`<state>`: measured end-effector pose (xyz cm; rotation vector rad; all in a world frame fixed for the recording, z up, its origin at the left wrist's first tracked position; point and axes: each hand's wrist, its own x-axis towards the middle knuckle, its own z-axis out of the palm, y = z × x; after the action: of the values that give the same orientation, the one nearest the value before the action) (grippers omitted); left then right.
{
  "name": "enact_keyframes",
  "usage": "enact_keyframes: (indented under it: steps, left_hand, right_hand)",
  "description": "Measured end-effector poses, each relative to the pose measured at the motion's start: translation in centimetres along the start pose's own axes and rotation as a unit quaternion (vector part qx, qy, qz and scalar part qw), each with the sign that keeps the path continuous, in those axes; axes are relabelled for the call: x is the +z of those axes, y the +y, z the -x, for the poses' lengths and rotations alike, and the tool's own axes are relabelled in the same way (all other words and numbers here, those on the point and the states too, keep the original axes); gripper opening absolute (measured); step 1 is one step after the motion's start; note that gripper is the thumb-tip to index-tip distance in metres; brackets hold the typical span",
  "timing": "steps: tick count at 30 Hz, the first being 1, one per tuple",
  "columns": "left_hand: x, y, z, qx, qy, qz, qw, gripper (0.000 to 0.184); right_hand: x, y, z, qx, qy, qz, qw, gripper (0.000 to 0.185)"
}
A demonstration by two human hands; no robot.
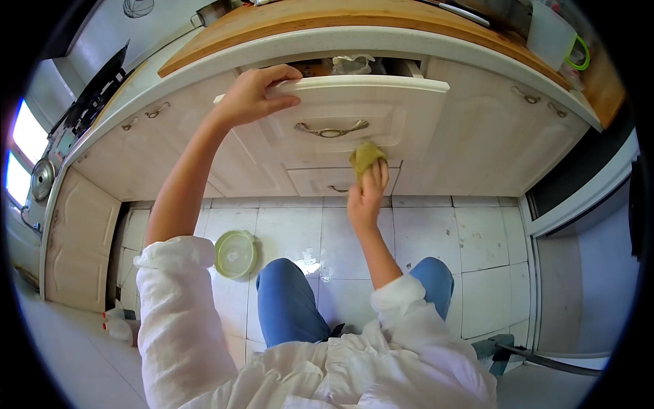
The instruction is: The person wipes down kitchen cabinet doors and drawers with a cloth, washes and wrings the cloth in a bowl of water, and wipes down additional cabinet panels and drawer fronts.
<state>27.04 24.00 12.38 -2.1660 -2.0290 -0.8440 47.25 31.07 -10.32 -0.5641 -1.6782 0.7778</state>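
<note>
My left hand [262, 95] grips the top edge of a partly pulled-out drawer [402, 112], near its left end. Its fingers reach over the edge and the thumb lies on the front. Through the gap behind the drawer front a crumpled plastic bag [353, 65] shows. A metal handle [332, 129] sits in the middle of the drawer front. Below and right of that handle, my right hand [368, 191] holds a yellow-green cloth [366, 157] against the lower part of the front. A lower drawer [310, 182] is closed behind my right hand.
A green basin [236, 254] with liquid stands on the tiled floor [354, 232] to the left of my knees. Above the drawer runs a countertop [306, 42] with a wooden board [272, 27]. A clear container [548, 34] stands at the right, white bottles [121, 327] at lower left.
</note>
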Motion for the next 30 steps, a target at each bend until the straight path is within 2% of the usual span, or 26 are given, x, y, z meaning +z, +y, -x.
enact_keyframes:
  steps: [1, 2, 4, 7, 11, 13, 14, 16, 17, 19, 20, 22, 25, 30]
  left_hand:
    - [-0.1, 0.0, 0.0, -0.003, -0.001, 0.004, 1.0, 0.039]
    - [-0.1, 0.1, 0.0, 0.001, 0.003, 0.004, 1.0, 0.039]
    - [0.0, 0.4, 0.2, 0.007, 0.022, -0.027, 0.999, 0.039]
    - [0.3, 0.2, 0.1, 0.01, 0.031, -0.043, 0.999, 0.038]
    - [0.8, -0.7, -0.5, 0.037, 0.061, -0.038, 0.997, 0.034]
    - [0.7, -0.7, -0.5, 0.029, 0.048, -0.045, 0.997, 0.033]
    - [0.6, -0.7, -0.7, 0.016, 0.04, -0.051, 0.998, 0.034]
    - [0.6, -1.0, -0.6, 0.023, 0.041, -0.041, 0.998, 0.035]
    - [0.5, -1.1, -0.5, 0.036, 0.042, -0.033, 0.998, 0.036]
    - [0.6, -1.3, -0.2, 0.031, 0.052, -0.021, 0.998, 0.035]
    - [0.7, -1.3, -0.2, 0.031, 0.057, -0.009, 0.998, 0.035]
    - [0.7, -0.9, 0.0, 0.031, 0.059, -0.018, 0.998, 0.035]
    - [0.4, -0.4, 0.6, 0.028, 0.059, -0.033, 0.997, 0.036]
    - [0.5, -0.1, 1.0, 0.023, 0.063, -0.048, 0.997, 0.036]
  right_hand:
    - [0.7, -0.4, -0.7, -0.115, 0.014, 0.098, 0.988, 0.042]
    - [1.5, -0.9, -1.4, -0.119, 0.016, 0.1, 0.988, 0.042]
    - [3.1, -2.5, -2.4, -0.188, -0.002, 0.2, 0.961, 0.042]
    - [5.2, -2.8, -2.1, -0.173, 0.022, 0.216, 0.961, 0.038]
    - [6.9, -1.6, -2.4, -0.205, -0.01, 0.221, 0.953, 0.037]
    - [7.0, -0.1, -2.6, -0.269, -0.017, 0.207, 0.941, 0.038]
    - [6.9, 0.8, -2.5, -0.269, -0.024, 0.208, 0.94, 0.038]
    - [6.1, 2.5, -2.6, -0.383, -0.077, 0.195, 0.9, 0.03]
    - [5.1, 2.9, -3.2, -0.389, -0.08, 0.193, 0.897, 0.03]
    - [2.1, 1.5, -4.2, -0.328, -0.038, 0.202, 0.922, 0.035]
    - [0.9, 0.1, -4.5, -0.336, -0.043, 0.205, 0.919, 0.035]
    - [-1.1, -3.4, -4.6, -0.336, -0.017, 0.224, 0.915, 0.051]
    - [-2.6, -6.0, -6.7, -0.309, -0.047, 0.297, 0.902, 0.051]
    - [0.6, -7.7, -8.2, -0.312, -0.095, 0.277, 0.903, 0.047]
